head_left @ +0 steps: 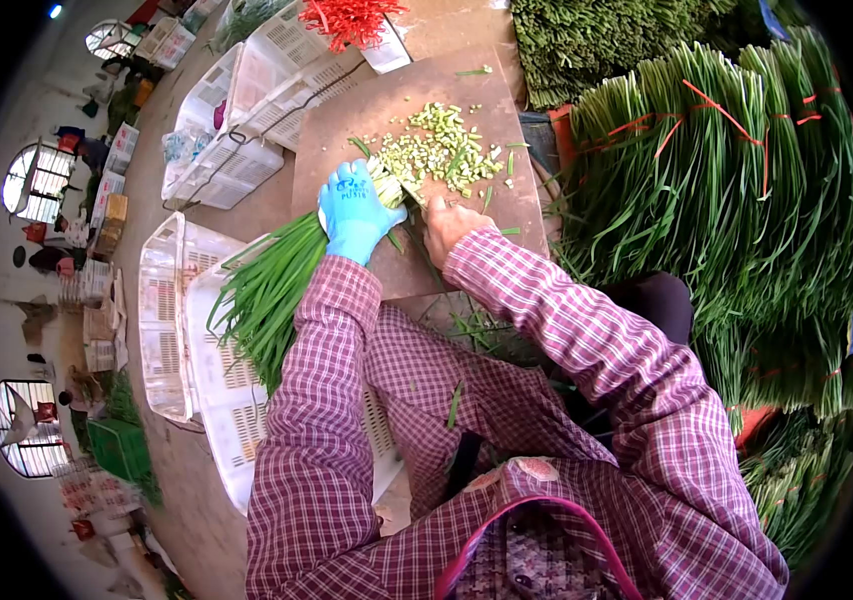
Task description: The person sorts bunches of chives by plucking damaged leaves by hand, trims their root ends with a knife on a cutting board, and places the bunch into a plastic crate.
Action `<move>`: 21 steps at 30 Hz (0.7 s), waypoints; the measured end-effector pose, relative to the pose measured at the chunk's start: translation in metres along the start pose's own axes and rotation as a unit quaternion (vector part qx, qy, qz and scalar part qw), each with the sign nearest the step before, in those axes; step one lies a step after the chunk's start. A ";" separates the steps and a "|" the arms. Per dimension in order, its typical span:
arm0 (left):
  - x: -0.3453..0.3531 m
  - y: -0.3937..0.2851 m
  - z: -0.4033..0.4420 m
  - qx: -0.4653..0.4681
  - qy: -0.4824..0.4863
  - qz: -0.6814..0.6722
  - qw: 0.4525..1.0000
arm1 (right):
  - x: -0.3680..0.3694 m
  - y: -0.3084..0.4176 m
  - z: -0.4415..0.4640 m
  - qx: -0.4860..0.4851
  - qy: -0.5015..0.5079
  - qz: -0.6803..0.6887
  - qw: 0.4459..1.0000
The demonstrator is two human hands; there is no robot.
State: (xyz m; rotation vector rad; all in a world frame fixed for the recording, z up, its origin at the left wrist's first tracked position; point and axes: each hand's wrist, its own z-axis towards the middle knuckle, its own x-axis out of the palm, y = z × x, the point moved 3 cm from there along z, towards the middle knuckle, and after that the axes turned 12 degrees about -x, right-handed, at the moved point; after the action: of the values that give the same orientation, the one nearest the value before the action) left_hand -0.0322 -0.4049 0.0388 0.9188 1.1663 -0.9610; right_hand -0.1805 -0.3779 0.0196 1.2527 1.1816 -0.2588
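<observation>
My left hand, in a blue glove, is closed around a bunch of long green garlic chives near its pale cut end. The leaves hang off the board's left edge over a white crate. My right hand is bare and wrapped round a knife, whose blade lies against the pale stem ends; the handle is hidden in my fist. Beyond both hands, chopped pale-green stem pieces are scattered on the brown cutting board.
White plastic crates stand to the left and far left of the board. Tall stacks of chive bundles tied with red bands fill the right side. Red ties lie piled at the top. A green crate sits farther left.
</observation>
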 end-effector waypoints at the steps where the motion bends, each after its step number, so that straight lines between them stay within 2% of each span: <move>1: 0.000 0.001 0.001 0.000 -0.010 0.003 1.000 | 0.001 0.001 0.005 -0.006 0.004 0.001 1.000; 7: -0.002 0.001 0.001 -0.001 -0.011 -0.009 1.000 | -0.022 0.007 0.009 -0.029 -0.042 -0.030 0.998; 9: -0.003 0.001 -0.001 -0.010 -0.010 -0.008 1.000 | -0.035 0.011 0.013 -0.055 0.038 -0.133 0.989; 10: -0.003 0.000 -0.003 -0.015 -0.004 -0.003 1.000 | -0.036 0.010 0.009 -0.116 -0.018 -0.227 0.967; 11: -0.004 -0.001 -0.003 -0.015 -0.006 -0.003 1.000 | -0.038 0.005 0.009 -0.098 0.017 -0.224 0.969; 13: -0.003 -0.002 -0.003 -0.020 -0.012 0.011 1.000 | -0.031 -0.005 0.014 -0.086 -0.036 -0.213 0.973; 14: -0.003 -0.001 -0.003 -0.021 -0.001 -0.001 1.000 | -0.031 -0.012 0.024 -0.040 0.002 -0.213 0.976; 15: -0.006 -0.002 -0.003 -0.022 -0.003 0.000 1.000 | -0.028 -0.022 0.030 -0.036 -0.036 -0.190 0.980; 19: -0.006 0.007 -0.001 -0.012 0.048 -0.015 0.999 | -0.035 -0.041 0.046 -0.036 -0.082 -0.204 0.975; 21: -0.013 0.017 -0.004 0.037 0.020 -0.106 0.993 | -0.032 -0.047 0.051 -0.053 -0.110 -0.197 0.973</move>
State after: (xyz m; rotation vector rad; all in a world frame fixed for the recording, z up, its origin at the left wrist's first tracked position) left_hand -0.0194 -0.3939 0.0522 0.8885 1.2876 -1.1689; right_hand -0.2008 -0.4513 0.0097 0.8630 1.2259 -0.6060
